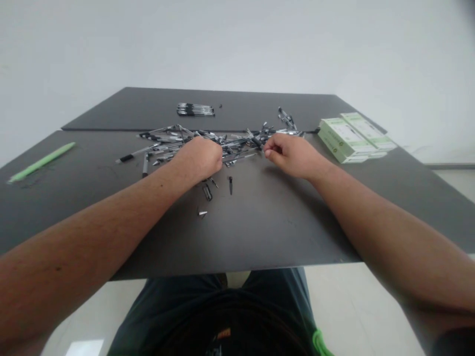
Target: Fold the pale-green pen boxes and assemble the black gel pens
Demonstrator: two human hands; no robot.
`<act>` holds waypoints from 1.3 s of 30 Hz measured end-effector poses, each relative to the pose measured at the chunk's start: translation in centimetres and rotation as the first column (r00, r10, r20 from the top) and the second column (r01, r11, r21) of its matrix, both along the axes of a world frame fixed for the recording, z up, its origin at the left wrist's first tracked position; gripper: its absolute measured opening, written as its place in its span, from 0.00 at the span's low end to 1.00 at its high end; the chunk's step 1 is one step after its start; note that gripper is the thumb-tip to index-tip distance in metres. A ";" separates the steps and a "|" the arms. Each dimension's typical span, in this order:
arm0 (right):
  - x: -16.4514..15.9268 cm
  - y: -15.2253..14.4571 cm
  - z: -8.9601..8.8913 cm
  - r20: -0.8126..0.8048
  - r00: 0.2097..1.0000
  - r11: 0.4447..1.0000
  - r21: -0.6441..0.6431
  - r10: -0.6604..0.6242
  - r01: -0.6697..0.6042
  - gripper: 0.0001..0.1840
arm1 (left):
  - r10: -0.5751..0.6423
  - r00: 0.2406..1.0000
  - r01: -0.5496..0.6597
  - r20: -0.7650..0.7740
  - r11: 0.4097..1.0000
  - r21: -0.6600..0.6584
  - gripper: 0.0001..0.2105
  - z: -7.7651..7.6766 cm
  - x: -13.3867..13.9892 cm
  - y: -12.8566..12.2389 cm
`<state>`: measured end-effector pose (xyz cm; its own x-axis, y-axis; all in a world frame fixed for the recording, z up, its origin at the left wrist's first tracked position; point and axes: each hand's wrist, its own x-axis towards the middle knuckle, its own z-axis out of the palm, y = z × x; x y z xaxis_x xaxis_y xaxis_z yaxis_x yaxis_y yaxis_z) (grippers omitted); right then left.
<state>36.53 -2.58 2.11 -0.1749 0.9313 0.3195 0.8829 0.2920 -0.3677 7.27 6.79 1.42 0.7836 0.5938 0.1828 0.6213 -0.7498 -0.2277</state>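
Observation:
A loose heap of clear and black pen parts (241, 143) spreads across the middle of the dark table. My left hand (202, 155) is closed at the heap's near edge, and its fingers are mostly hidden behind the back of the hand. At the heap's right end, my right hand (285, 152) has thumb and fingers drawn together in a pinch. A thin clear piece (245, 157) lies close to those fingertips; whether they hold it is unclear. Small loose parts lie nearer me: a black pointed piece (230, 186), a black clip-like piece (207, 193) and a silvery tip (202, 213).
Several pens in a neat bundle (195, 110) lie on the rear table (252, 109), beyond the seam. Green-and-white boxes (349, 141) are stacked at the right. Toward the left edge rests a long light-green stick-like object (42, 162). A white wall stands behind.

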 end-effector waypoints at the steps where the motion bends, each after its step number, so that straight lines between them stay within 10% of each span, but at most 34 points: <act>1: 0.0 0.0 0.0 -0.003 1.000 1.000 -0.001 -0.001 0.001 0.10 | 0.013 1.000 -0.012 -0.008 1.000 0.014 0.13 0.0 0.2 -0.2; 9: 0.3 0.1 -0.2 0.012 1.000 1.000 0.018 -0.004 0.003 0.11 | 0.047 0.997 -0.045 0.061 0.998 -0.033 0.12 0.2 -0.1 -1.2; 23: 0.9 -0.2 -0.4 -0.044 0.999 0.994 0.105 -0.011 0.015 0.13 | 0.194 0.958 -0.149 0.212 0.966 -0.212 0.11 5.1 -3.7 -3.3; 39: 1.8 -0.1 0.2 0.032 0.996 0.985 0.146 0.083 -0.086 0.11 | 0.159 0.962 -0.094 0.223 0.957 -0.275 0.12 3.0 -9.0 -1.4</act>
<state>38.32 -2.70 2.27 -0.2607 0.8559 0.4466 0.8612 0.4153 -0.2931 -1.69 5.40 4.39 0.6507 0.7371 0.1826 0.7266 -0.6742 0.1322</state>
